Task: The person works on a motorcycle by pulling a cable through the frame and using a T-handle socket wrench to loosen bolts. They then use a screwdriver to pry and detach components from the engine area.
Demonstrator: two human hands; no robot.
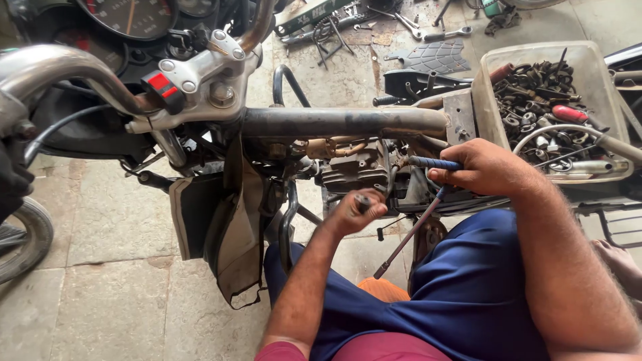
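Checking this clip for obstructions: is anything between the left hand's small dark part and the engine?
Nothing visible. The left hand holds the small dark part just short of the engine; the right hand holds the blue-handled tool off to the side.

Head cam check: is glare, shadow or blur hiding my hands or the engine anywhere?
Head view: soft, even daylight, no hard glare; both the left hand and right hand are sharp. The engine sits in shade under the frame tube, so its details are dim. Wide-angle bending shows at the edges, on the handlebar and parts bin.
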